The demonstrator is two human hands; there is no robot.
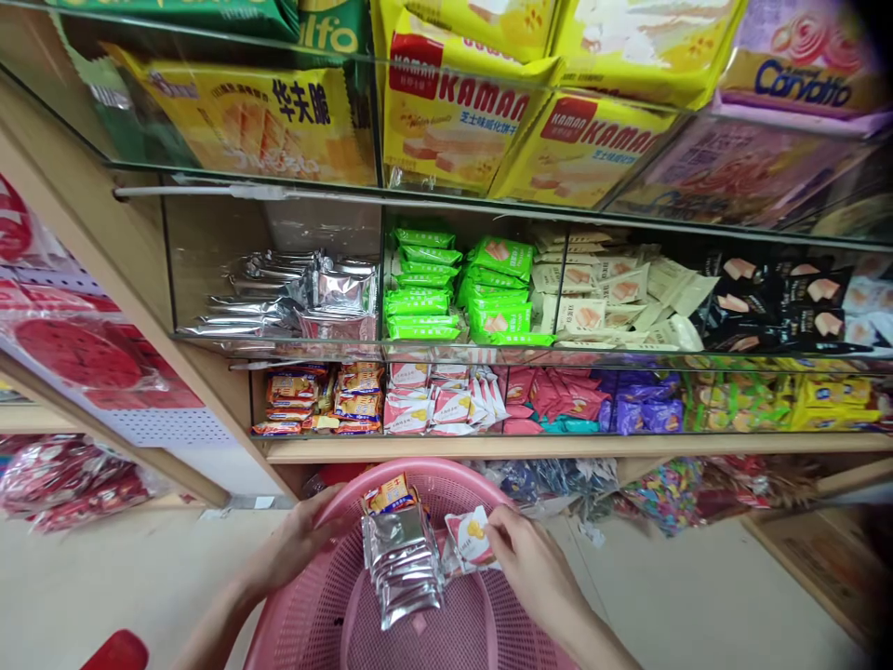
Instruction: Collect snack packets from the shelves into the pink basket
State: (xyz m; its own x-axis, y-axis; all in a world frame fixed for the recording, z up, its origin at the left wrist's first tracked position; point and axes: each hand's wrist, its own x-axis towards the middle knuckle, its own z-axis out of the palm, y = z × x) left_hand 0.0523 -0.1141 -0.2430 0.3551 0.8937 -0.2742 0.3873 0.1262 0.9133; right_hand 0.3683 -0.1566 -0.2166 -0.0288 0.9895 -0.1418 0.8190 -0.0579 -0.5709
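Below the shelves sits a pink plastic basket (307,633) with perforated sides. My left hand (307,538) is at its left rim, fingers bent over the edge, slightly blurred. In my right hand (526,558) is a white-and-pink snack packet (469,540), pinched by its right edge above the basket's inside. A stack of silver foil packets (405,558) lies in the basket to the left of that packet. Behind the stack shows an orange-and-blue snack packet (389,495). Another packet partly shows beneath the one I hold.
Similar white-and-pink packets (419,400) and orange packets (359,395) fill the low shelf. Above them are silver packets (341,288) and green packets (499,288) behind a clear front panel. A wooden shelf edge (558,448) runs just beyond the basket. Bagged goods (666,493) lie underneath.
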